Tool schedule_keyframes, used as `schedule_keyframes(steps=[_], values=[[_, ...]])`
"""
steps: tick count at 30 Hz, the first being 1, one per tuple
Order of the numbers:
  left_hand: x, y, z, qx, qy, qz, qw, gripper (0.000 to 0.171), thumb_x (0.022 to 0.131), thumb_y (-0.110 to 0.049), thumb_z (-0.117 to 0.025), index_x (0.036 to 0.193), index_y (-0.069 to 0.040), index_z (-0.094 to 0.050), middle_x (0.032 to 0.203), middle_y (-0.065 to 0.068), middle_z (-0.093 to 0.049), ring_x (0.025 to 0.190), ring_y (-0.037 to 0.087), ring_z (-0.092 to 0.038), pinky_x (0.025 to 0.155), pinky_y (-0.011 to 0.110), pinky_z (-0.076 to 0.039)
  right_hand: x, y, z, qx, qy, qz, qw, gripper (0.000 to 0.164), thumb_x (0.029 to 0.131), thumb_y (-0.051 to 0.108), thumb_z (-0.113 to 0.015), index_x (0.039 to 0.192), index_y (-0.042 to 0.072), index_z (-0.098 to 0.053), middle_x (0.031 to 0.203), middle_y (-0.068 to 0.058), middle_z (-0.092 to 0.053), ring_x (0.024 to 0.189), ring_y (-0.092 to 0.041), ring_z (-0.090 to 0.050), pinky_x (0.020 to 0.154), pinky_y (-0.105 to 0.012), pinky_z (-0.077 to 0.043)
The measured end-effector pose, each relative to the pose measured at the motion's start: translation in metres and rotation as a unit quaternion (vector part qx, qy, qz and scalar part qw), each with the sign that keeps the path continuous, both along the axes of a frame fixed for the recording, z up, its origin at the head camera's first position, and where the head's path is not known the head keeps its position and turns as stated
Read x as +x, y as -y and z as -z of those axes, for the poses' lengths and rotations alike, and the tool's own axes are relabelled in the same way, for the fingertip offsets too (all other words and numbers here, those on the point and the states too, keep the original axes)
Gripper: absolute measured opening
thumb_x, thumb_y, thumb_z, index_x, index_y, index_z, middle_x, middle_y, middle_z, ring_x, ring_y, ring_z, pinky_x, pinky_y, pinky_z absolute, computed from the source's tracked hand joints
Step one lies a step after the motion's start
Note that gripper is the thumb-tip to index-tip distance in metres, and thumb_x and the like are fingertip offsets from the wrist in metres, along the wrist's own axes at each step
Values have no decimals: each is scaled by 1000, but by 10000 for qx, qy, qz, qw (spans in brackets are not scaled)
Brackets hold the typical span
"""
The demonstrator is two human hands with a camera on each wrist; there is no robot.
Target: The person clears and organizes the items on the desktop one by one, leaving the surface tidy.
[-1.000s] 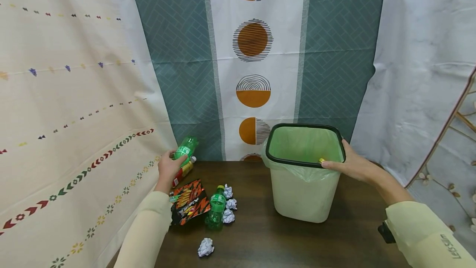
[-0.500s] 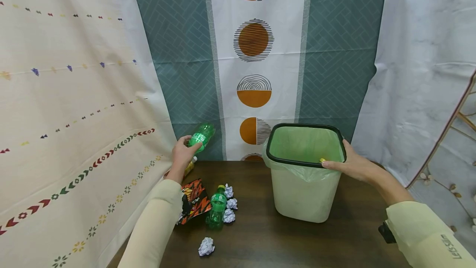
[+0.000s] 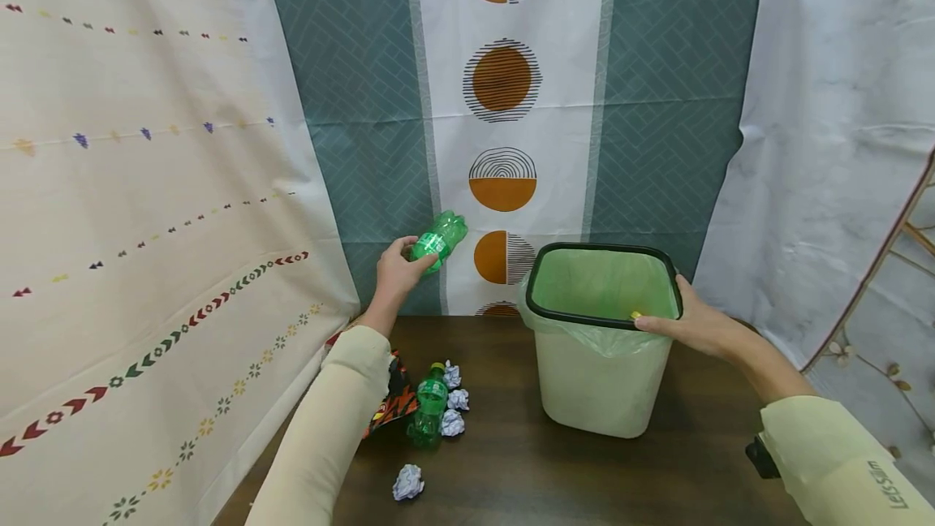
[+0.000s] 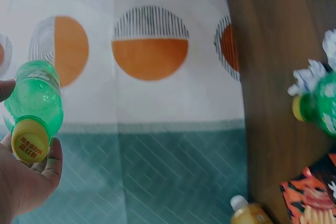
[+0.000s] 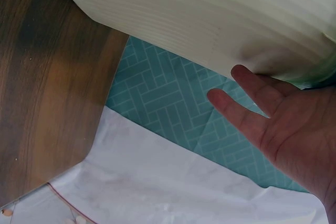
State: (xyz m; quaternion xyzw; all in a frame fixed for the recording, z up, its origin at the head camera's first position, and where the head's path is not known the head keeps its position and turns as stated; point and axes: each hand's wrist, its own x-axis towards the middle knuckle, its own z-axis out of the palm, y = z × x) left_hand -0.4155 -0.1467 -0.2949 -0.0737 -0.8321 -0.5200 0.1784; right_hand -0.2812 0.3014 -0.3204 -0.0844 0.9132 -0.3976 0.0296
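A crumpled paper ball (image 3: 408, 482) is nearest on the tabletop (image 3: 526, 477). Behind, toward the left edge, a spare bottle (image 3: 431, 408) sits between a snack bag (image 3: 395, 408) and paper balls (image 3: 453, 424). Nearer the right edge, the right hand (image 3: 690, 319) grips the bin (image 3: 599, 388) by its rim; well apart, the left hand (image 3: 399, 273) holds a green bottle (image 3: 447, 234) above tabletop level near the back edge.

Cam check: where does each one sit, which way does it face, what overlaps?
Head: worn on the head, facing forward and down at the table, bin and cloth backdrop; left hand, right hand and both sleeves show.
Left wrist: worn on that wrist, facing past the held green bottle to the backdrop, table at picture right; part of the left hand shows.
Right wrist: worn on that wrist, facing the bin's pale outer wall, table and backdrop beyond; part of the right hand shows.
Shared: head and left wrist both show the held green bottle and snack bag.
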Motion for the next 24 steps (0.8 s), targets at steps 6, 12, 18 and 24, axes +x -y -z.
schedule_keyframes(steps=[6,12,18,24], values=[[2,-33,-12,69,-111,288,9995,60,87,-30,-76,138,-6,-54,131,16,-57,111,31,-57,91,46,-52,1,1,-1,39,68,38,10000,120,93,52,-62,148,-1,30,154,-37,20,139,-60,2,101,-76,-17],[11,-71,-20,106,-186,595,9980,59,87,-30,-76,137,-7,-55,130,14,-57,110,29,-58,89,42,-53,1,0,-2,72,23,15,10000,119,93,52,-61,148,-1,30,154,-37,20,139,-61,2,100,-77,-18],[20,-107,-28,166,-101,924,9955,57,88,-28,-77,136,-10,-55,128,11,-58,109,25,-58,89,37,-54,2,2,-1,-37,-176,-111,9998,116,94,47,-63,149,0,27,155,-36,18,140,-60,1,100,-76,-18],[29,-133,-30,136,-234,1172,9927,57,86,-27,-78,136,-11,-56,125,9,-60,105,22,-59,85,34,-54,1,3,-1,-90,-246,-171,9995,115,94,45,-64,150,1,26,156,-36,15,140,-60,-2,100,-76,-20]])
